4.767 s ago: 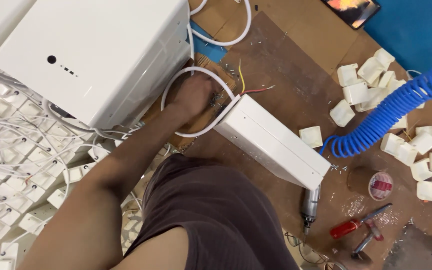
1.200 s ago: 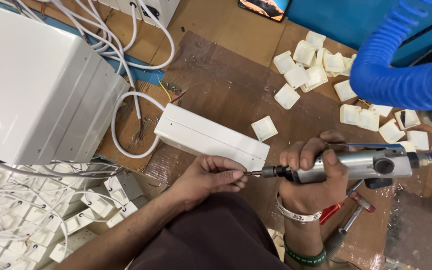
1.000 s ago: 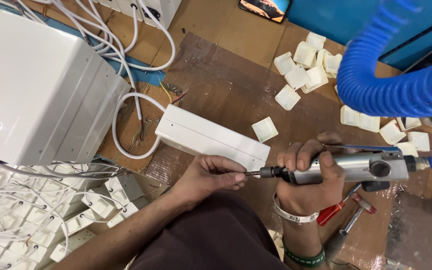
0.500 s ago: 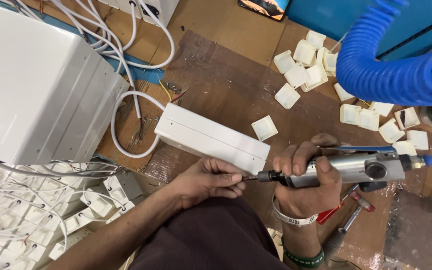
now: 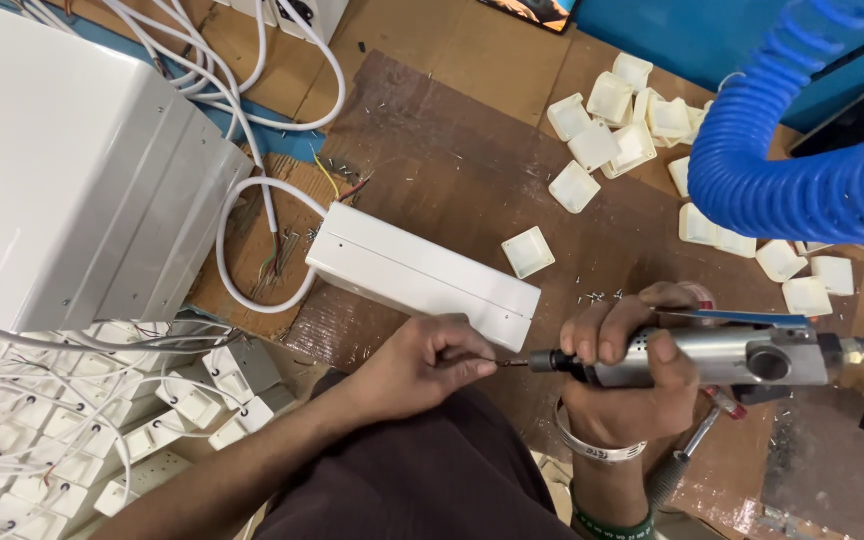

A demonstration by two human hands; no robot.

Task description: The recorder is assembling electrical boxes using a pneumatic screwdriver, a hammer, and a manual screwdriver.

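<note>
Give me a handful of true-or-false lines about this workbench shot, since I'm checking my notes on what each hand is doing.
1. The right hand grips a silver air screwdriver. True.
2. The left hand lies flat on the long white box. False: its fingers pinch something small at the tip of the tool, just in front of the box.
3. A blue coiled hose hangs at the upper right. True.
4. The small white square caps are stacked neatly in a tray. False: they lie scattered loose on the bench.
5. A white cable loops from the left end of the long white box. True.
</note>
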